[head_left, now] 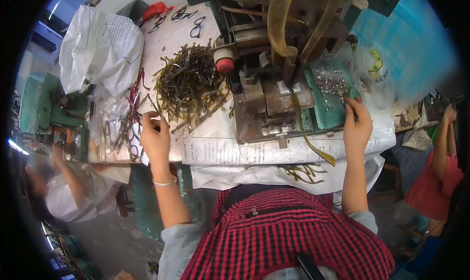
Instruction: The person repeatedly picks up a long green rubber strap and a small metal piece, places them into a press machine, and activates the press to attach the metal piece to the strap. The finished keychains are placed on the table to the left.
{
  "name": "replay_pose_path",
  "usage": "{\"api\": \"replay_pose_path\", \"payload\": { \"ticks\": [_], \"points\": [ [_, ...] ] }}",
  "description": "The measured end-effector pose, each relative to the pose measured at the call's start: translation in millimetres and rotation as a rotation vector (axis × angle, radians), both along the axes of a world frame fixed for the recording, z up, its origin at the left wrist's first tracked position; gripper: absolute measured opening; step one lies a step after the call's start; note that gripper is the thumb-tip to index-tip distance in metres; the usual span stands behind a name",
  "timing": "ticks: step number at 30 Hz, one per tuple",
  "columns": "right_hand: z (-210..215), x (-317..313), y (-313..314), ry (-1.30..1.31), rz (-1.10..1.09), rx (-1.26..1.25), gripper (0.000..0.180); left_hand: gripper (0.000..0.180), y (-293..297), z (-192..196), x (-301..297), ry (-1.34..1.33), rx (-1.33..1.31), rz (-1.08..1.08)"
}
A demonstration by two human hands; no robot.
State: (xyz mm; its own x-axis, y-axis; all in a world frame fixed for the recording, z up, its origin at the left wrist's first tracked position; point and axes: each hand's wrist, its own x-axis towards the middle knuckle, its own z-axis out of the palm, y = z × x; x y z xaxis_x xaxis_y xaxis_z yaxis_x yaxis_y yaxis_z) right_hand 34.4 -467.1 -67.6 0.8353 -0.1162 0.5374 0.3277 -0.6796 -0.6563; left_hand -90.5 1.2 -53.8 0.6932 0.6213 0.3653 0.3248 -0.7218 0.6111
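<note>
The left hand pinches a thin dark strip just below the tangled olive-green plastic strip pile, nearer it than the right hand, whose fingers close by small silver metal bits.

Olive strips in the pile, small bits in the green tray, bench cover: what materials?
Strips: probably plastic, semi-translucent olive, thin and curved. Bits: likely metal, silvery with a glint; too small to tell the type. Cover: printed paper, creased and matte. Right hand is at the tray.
</note>
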Motion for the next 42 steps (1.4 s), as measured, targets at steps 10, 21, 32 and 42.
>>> {"api": "replay_pose_path", "payload": {
  "ticks": [10,21,32,42],
  "points": [
    [77.0,-24.0,35.1,-0.058,0.35,0.144,0.017,0.039,-2.7,-35.7,25.5,-0.178,-0.647,-0.339],
    [60.2,4.0,120.8,0.119,0.499,0.78,0.042,0.021,-98.9,14.3,46.4,-0.367,-0.672,-0.368],
    [118.0,-35.4,109.2,0.345,0.746,0.739,0.066,0.007,-164.9,117.2,59.2,-0.729,-0.146,-0.792],
    [37.1,42.3,15.8,0.149,0.195,0.622,0.052,0.022,-203.6,73.0,70.4,-0.66,0.593,-1.022]
  ]
}}
